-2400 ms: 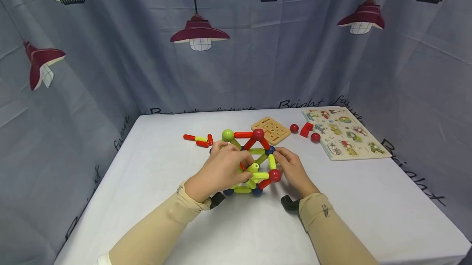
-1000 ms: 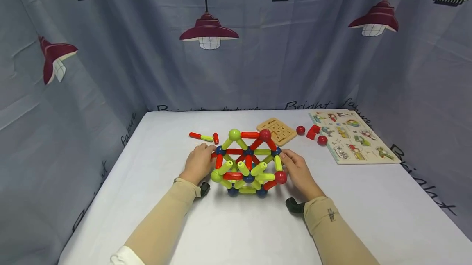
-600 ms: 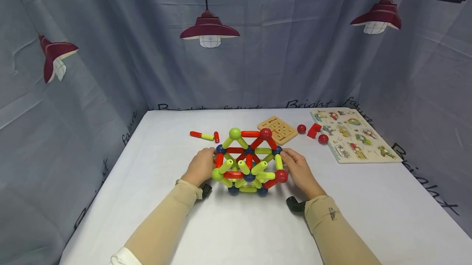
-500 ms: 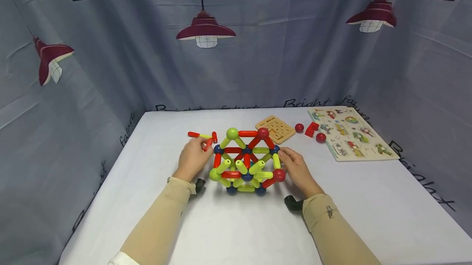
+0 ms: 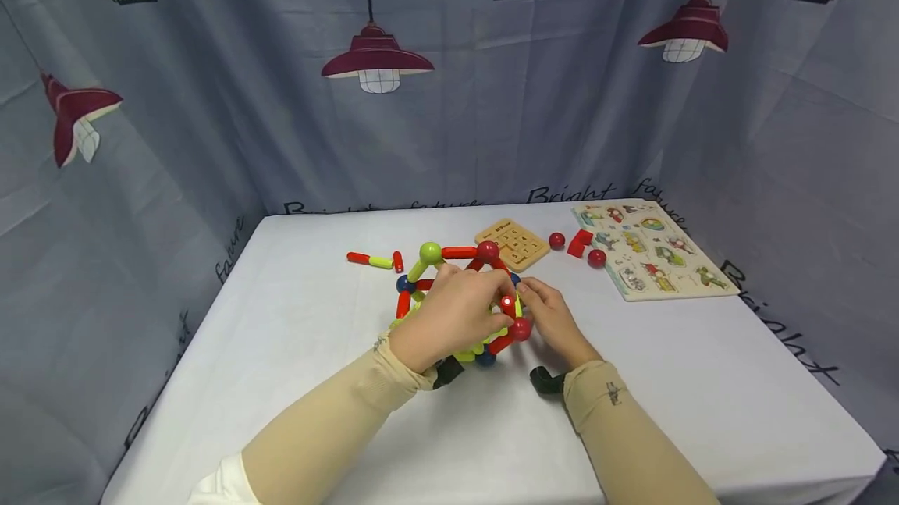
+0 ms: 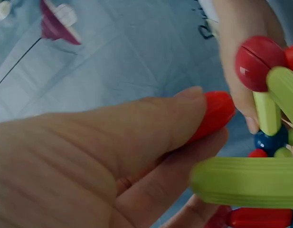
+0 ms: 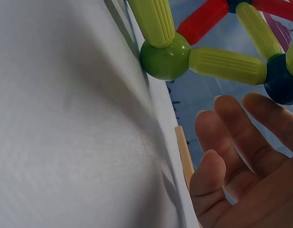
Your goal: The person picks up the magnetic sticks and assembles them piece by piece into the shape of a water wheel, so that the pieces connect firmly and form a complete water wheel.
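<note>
A framework of magnetic building rods and balls (image 5: 431,253), in red, lime and dark blue, stands on the white table in the head view. My left hand (image 5: 456,310) reaches across its front and hides much of it. Between thumb and fingers this hand pinches a red rod (image 6: 215,114), its end close over the red ball (image 5: 520,329) at the framework's right. My right hand (image 5: 555,321) holds the framework's right side, thumb at a dark blue ball (image 5: 515,279). In the right wrist view, its other fingers (image 7: 231,123) are loosely bent below the framework.
Two red rods and a lime rod (image 5: 381,262) lie loose behind the framework to the left. Behind it is a wooden number board (image 5: 514,243). Two red balls (image 5: 596,258) and red pieces (image 5: 579,243) lie beside a picture puzzle board (image 5: 656,251) at right.
My left hand has picked up a red rod left of the framework and carried it rightward across the front. My right hand has stayed at the framework's right side.
</note>
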The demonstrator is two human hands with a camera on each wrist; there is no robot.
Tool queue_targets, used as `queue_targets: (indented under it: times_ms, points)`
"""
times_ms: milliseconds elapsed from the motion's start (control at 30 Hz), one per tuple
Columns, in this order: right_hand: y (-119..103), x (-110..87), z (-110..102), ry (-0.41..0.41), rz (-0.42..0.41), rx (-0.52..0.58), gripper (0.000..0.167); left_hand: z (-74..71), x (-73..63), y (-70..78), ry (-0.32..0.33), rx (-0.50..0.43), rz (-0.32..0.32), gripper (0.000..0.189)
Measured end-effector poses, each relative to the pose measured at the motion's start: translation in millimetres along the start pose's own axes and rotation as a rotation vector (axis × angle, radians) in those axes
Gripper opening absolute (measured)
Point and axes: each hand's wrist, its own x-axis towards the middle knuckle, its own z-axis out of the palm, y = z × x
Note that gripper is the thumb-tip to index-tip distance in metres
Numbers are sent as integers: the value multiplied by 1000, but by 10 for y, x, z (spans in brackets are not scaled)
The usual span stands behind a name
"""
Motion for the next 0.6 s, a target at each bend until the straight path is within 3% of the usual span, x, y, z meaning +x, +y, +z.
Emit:
queue_targets:
  times_ms: [100, 267, 600]
  points:
    - [29, -11, 8, -2, -1, 14, 44, 95, 58, 33, -32, 80, -16, 32]
    - [31, -16, 15, 2, 20, 22, 45, 174, 93, 30, -68, 72, -27, 33]
    - [47, 17, -35, 21, 12, -32, 48, 191, 110, 20, -42, 132, -39, 28]
